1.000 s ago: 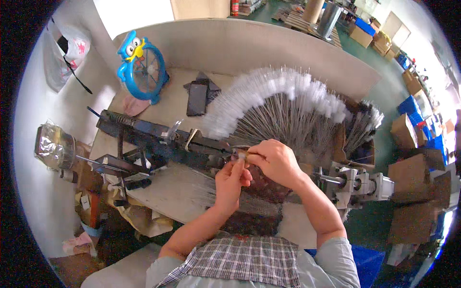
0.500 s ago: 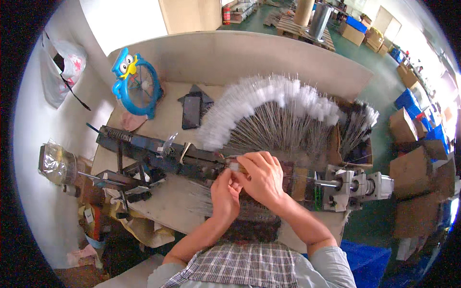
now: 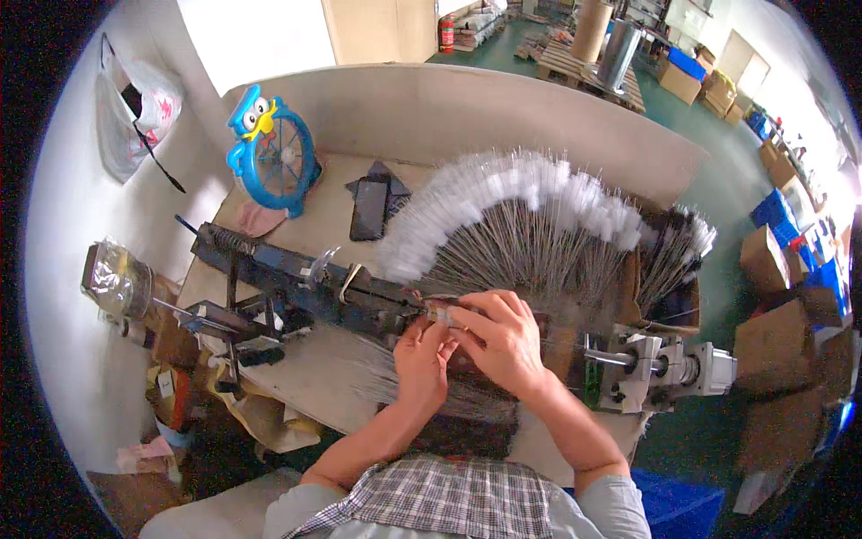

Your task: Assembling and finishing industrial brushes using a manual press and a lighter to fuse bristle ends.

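My left hand (image 3: 420, 361) and my right hand (image 3: 505, 338) meet at the middle of the bench, fingertips pinched close together. Between them shows a small whitish piece (image 3: 439, 314), mostly covered by my fingers, so its kind is unclear. Both hands are at the right end of a long dark metal bar machine (image 3: 301, 274). Just beyond them fans a large bunch of wire-stemmed brushes (image 3: 530, 184) with white bristle tips. Loose thin wires (image 3: 368, 368) lie on the bench beside my left hand.
A blue bird-shaped fan (image 3: 274, 162) and a dark phone (image 3: 369, 210) stand and lie at the back left. On the right are a motor with a steel shaft (image 3: 664, 364) and a box of dark-stemmed brushes (image 3: 669, 296). A low panel (image 3: 431, 108) edges the bench behind.
The whole view has shifted slightly, with bench items appearing a little further right. Both hands stay together at the same place, with small shifts of the fingers.
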Demonstrator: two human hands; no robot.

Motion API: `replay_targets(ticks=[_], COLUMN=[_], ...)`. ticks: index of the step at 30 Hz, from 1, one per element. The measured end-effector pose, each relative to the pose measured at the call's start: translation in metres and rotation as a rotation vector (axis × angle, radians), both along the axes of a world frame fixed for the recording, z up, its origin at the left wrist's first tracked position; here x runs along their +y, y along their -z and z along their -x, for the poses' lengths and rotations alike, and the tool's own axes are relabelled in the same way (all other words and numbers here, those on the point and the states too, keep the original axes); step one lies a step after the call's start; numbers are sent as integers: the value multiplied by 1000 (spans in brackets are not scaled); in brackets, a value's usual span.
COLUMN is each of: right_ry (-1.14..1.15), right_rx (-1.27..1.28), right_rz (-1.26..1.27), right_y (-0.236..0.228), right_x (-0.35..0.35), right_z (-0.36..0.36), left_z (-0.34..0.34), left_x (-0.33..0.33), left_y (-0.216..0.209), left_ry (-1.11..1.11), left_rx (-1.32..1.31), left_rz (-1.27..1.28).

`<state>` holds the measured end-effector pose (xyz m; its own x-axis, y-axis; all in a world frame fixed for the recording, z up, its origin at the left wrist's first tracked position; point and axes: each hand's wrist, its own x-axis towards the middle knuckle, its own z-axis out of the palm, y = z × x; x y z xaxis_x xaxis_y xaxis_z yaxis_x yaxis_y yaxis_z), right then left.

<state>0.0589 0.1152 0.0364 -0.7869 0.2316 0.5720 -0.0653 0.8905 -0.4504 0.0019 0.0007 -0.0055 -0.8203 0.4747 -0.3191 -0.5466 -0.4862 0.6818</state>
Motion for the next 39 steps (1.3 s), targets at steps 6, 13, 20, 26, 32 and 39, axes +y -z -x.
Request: replay_targets(ticks=[6, 13, 20, 26, 32, 39], right_ry=[6, 68, 114, 98, 95, 85], right_rx=[-15, -15, 0, -12, 20, -22], right_rz=[-20, 1, -74, -58, -32, -49], right_y=[3, 3, 5, 5, 11, 6], right_x=[-4, -13, -12, -10, -10, -8], right_z=[5, 6, 0, 0, 1, 2], left_z=[2, 3, 1, 2, 0, 2], left_x=[2, -4, -1, 0, 0, 3], left_y=[-4, -5, 4, 4, -1, 9], left_ry=[8, 20, 2, 14, -12, -1], left_rx=[-48, -160, -75, -66, -110, -102], left_rz=[-66, -161, -67, -49, -134, -84])
